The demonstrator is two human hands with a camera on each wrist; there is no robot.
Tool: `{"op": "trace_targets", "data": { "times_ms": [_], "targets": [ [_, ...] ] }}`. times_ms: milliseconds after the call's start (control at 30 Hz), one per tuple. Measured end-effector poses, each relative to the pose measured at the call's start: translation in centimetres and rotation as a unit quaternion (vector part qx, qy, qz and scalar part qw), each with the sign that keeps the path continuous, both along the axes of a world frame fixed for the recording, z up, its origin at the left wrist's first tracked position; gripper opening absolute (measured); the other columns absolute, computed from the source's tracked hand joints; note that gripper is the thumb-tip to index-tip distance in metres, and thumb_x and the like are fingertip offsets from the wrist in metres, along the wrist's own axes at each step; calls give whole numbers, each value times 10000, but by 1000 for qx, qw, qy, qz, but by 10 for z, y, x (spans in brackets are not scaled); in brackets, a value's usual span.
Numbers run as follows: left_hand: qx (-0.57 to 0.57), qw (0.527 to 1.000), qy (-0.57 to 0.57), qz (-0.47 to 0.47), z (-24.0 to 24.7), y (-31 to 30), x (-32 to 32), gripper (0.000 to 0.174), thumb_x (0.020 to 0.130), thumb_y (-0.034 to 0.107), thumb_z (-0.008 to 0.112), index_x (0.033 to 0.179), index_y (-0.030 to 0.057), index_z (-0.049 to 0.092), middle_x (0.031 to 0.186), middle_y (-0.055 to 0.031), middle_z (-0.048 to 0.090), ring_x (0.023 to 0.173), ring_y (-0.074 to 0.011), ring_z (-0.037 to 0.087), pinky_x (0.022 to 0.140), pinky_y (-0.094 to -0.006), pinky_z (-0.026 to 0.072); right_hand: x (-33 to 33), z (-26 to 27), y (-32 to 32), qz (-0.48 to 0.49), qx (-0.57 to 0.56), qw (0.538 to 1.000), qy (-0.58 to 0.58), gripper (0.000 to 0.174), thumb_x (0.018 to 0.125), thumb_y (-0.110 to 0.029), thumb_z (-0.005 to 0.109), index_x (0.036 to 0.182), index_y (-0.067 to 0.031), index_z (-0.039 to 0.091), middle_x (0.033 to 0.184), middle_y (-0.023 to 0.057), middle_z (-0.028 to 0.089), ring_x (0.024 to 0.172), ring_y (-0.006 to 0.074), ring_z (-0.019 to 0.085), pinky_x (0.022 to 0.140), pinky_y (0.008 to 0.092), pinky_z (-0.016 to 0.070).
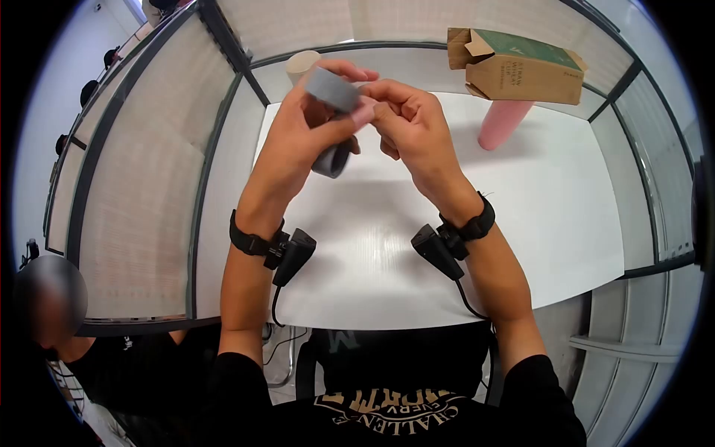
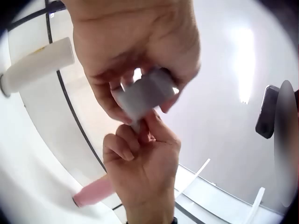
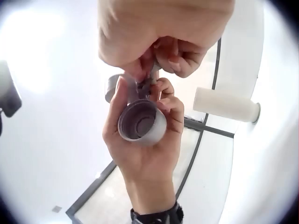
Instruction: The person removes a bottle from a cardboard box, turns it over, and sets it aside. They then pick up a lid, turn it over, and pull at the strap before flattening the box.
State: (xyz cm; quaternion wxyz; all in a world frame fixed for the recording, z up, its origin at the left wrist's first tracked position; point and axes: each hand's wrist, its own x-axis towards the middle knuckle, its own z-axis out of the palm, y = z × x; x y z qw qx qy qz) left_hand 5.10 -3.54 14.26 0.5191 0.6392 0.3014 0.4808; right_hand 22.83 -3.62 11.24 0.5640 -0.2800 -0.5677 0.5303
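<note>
Above the white table (image 1: 372, 246), my left hand (image 1: 287, 141) holds grey, hollow pieces that look like cup lids. One grey piece (image 1: 333, 89) sits between its thumb and fingers, and a second cup-shaped piece (image 1: 322, 162) shows below the thumb. In the right wrist view, the open end of a round grey cup-shaped piece (image 3: 158, 131) faces the camera, lying against the left palm. Thumb and finger of my right hand (image 1: 421, 130) pinch a small grey part (image 3: 155, 67) at the far side of these pieces; the fingertips partly hide it.
A cream cylinder (image 1: 300, 63) stands behind the left hand. At the back right is a pink cylinder (image 1: 504, 123), its top hidden behind an opened brown and green cardboard box (image 1: 529, 74). Partition panels (image 1: 141, 186) enclose the table. Another person (image 1: 112, 365) is at lower left.
</note>
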Motion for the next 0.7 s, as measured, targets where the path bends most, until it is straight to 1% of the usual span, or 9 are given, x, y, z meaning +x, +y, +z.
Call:
{"op": "trace_targets", "data": {
  "times_ms": [67,167,200,300,367,400,533,600,700],
  "targets": [
    [49,998,15,-39,1,-1,-1,486,913,277,691,1326,75,532,1453,-176,571,1011,-176,614,710,-261,501,6,0,2,-14,-49,999,14,266,1028,-246,670,1124,-10,743,847,20,722,658,25,519,520,198,353],
    [37,994,-52,-89,-5,6,-6,547,891,352,596,1335,54,478,1459,-174,566,1039,-200,599,830,-310,504,8,4,1,-11,-57,998,26,267,1022,-262,676,1109,-20,747,845,21,728,657,25,520,527,194,355],
    [68,996,-10,-62,-7,5,-5,607,968,525,512,1336,45,463,1461,-178,560,1025,-195,596,904,-326,474,8,6,1,-9,-55,998,18,268,1019,-268,679,1104,-23,747,818,5,704,646,26,501,537,201,359],
    [120,992,43,-20,-7,3,-3,540,1047,551,460,1260,55,494,1401,-165,579,1027,-179,584,902,-310,462,11,8,0,9,-78,997,16,274,1008,-285,690,1090,-30,748,740,-44,618,617,31,441,570,224,370],
    [181,982,54,7,-9,3,-4,411,1093,428,475,1175,28,521,1331,-150,590,1003,-186,571,902,-316,463,18,8,5,34,-129,990,42,283,998,-298,700,1082,-32,748,694,-78,537,602,39,399,596,245,378],
    [213,975,59,21,-10,4,-4,356,1116,367,483,1133,15,535,1296,-142,595,992,-190,564,901,-319,463,22,9,6,42,-143,987,52,288,990,-315,704,1066,-42,753,685,-99,449,593,52,354,618,266,376],
    [332,930,149,55,-12,4,0,248,1089,234,554,997,10,502,1139,-181,562,928,-249,535,854,-357,472,29,17,3,49,-152,987,24,361,984,-381,714,1069,-32,751,713,-80,488,620,60,407,637,265,410],
    [340,922,173,70,-6,0,0,251,1066,238,578,988,15,496,1118,-176,555,883,-268,543,818,-370,476,32,26,0,62,-166,984,30,417,973,-428,725,1075,-24,749,735,-62,535,639,65,446,654,265,442],
    [360,905,218,67,4,-5,-7,260,1029,245,616,983,24,487,1093,-159,555,819,-275,558,756,-378,479,32,36,-5,47,-91,990,-100,511,920,-497,774,1083,-14,748,808,-21,633,679,76,509,691,265,491]
  ]
}}
